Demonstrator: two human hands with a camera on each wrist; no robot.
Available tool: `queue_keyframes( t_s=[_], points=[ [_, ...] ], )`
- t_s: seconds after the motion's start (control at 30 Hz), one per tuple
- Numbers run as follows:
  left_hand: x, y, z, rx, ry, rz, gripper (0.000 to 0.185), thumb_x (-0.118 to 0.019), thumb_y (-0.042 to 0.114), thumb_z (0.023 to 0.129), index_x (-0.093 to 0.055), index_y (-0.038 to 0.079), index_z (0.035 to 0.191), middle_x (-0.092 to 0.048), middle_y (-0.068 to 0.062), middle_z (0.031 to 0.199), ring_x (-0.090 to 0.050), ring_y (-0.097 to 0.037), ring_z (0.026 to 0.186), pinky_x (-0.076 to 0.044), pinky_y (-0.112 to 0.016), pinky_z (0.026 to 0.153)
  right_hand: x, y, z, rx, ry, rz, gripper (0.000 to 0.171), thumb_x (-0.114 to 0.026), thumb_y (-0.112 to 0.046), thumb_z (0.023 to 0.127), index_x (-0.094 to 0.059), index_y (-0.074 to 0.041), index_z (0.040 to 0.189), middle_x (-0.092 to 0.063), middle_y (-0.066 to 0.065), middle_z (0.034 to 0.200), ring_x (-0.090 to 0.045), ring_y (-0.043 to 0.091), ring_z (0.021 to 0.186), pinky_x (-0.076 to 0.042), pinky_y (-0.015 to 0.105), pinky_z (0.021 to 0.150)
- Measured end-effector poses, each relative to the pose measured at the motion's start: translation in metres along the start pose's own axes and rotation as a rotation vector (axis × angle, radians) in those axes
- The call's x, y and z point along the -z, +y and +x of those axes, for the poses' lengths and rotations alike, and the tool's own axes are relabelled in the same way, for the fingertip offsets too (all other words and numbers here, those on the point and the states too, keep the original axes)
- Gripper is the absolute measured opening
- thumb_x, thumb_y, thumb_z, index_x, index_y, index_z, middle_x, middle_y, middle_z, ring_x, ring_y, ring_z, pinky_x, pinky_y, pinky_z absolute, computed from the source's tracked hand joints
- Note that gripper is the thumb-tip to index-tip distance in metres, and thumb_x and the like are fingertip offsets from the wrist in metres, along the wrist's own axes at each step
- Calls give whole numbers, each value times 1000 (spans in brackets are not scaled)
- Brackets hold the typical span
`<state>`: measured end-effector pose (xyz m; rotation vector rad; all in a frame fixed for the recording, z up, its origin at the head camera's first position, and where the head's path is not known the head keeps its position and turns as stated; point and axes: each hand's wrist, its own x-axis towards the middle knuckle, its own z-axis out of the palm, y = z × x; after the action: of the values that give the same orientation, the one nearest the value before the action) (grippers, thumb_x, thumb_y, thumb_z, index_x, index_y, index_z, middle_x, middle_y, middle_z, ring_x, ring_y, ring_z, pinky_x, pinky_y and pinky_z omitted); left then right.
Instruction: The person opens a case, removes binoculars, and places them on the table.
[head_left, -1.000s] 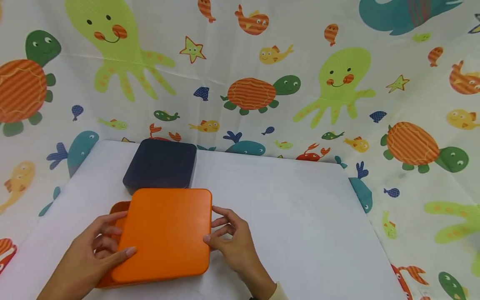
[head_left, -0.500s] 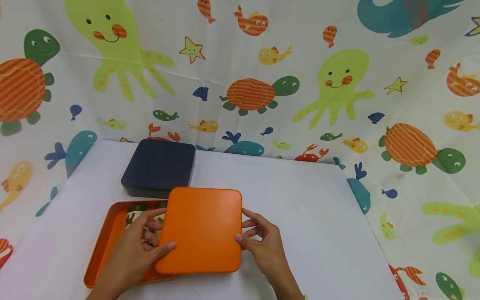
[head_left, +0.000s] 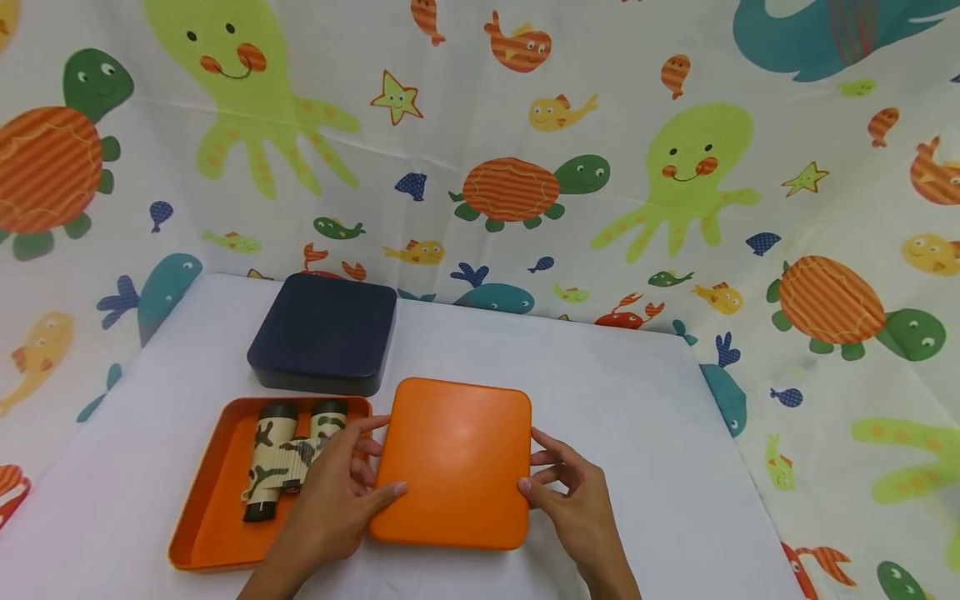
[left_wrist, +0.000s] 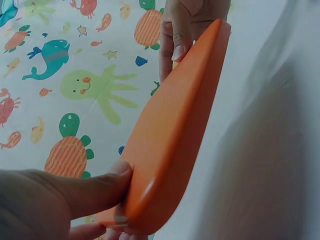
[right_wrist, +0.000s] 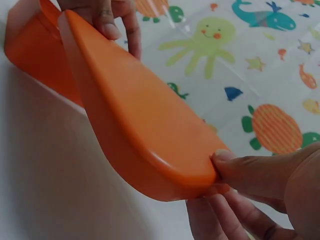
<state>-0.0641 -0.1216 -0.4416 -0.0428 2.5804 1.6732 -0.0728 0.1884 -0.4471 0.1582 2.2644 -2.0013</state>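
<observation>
You are holding the flat orange square lid with rounded corners [head_left: 452,462] between both hands, and it is hanging just above the white table [head_left: 615,400], to the right of the shallow orange tray-like box base [head_left: 202,533]. Your left hand [head_left: 337,496] is pinching the lid's left edge, thumb on top and fingers curled underneath; your right hand [head_left: 573,500] is clamping the right edge the same way, thumb tip pressed on the rim. The left wrist view is showing your left thumb [left_wrist: 95,187] flat against the lid's side, and the right wrist view is showing your right thumb [right_wrist: 235,167] on the opposite rim.

The open base is exposing a pair of camouflage-patterned binoculars [head_left: 288,454] lying inside, towards its back half. Your left hand is partly overlapping the base's right side.

By the look of it, you are in the step of carrying the lid clear of the box. The next move probably calls for lowering the lid flat onto the bare table to the right, keeping it level, then loosening both grips.

A dark navy square closed box [head_left: 324,333] is sitting behind the base, near the sea-creature printed backdrop cloth [head_left: 675,167].
</observation>
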Motion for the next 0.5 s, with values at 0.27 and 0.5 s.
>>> queue_keyframes(
  t_s=[0.27, 0.5],
  points=[
    [-14, 12, 0, 13, 6, 52, 83, -96, 21, 79, -54, 23, 150, -61, -7, 116, -56, -15, 81, -52, -22, 69, 13, 2, -1, 2, 17, -19, 60, -89, -5, 84, -71, -24, 139, -65, 19, 119, -71, 25, 89, -67, 41, 77],
    [-28, 10, -5, 1, 24, -1, 81, -95, 19, 80, -55, 26, 149, -59, -6, 116, -55, -14, 81, -53, -23, 69, 22, 5, -1, 14, 19, -51, 61, -88, -4, 85, -70, -22, 140, -66, 18, 119, -71, 24, 89, -67, 39, 77]
  ],
)
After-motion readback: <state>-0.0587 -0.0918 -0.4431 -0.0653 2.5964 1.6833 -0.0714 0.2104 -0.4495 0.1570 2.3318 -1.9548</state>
